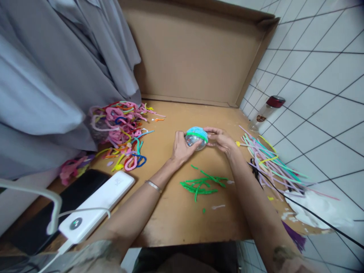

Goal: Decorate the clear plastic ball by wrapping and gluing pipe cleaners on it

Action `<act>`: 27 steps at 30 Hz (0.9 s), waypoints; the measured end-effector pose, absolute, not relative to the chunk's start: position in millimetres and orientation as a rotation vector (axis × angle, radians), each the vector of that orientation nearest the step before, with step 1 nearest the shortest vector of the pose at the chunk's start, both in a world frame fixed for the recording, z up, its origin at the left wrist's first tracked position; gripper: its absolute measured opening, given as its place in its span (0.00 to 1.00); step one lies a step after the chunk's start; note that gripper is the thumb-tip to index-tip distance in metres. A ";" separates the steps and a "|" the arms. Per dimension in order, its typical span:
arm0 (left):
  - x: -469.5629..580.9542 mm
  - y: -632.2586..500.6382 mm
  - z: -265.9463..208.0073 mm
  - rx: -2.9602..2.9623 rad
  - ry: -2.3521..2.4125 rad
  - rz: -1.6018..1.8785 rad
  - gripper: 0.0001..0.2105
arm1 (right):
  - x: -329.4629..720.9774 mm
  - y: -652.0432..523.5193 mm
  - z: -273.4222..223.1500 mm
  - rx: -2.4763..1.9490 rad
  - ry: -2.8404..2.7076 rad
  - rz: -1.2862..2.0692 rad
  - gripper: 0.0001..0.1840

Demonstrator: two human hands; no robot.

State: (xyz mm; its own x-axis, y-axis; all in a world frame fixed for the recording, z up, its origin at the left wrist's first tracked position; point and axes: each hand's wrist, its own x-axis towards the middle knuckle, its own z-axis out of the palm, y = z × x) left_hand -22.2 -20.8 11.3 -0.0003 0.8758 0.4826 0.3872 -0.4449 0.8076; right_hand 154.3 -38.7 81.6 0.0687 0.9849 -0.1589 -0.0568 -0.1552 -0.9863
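Note:
A clear ball (pixel 197 138) is held above the middle of the table; its top is wrapped in light blue pipe cleaner, with a bright green band below. My left hand (pixel 183 148) is closed around its left and lower side, thumb across the front. On the right, my right hand (pixel 221 139) has its fingertips against the ball's edge, fingers bent; whether they pinch a strand there I cannot make out. Nearer to me, several short green pipe cleaner pieces (pixel 202 185) lie in a loose pile between my forearms.
Tangled pink and multicoloured pipe cleaners (pixel 119 125) are heaped at the left. A white power bank (pixel 98 204) with cables lies beside a black phone-like slab (pixel 71 201). Long pipe cleaners (pixel 269 161), a red-lidded bottle (pixel 267 113) and white tissue (pixel 313 210) are at the right. Cardboard (pixel 193 53) stands behind.

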 end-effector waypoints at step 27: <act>-13.3 -27.2 14.9 1.822 1.398 1.467 0.24 | 155.7 -37.1 76.5 -1.306 -1.406 1.081 0.29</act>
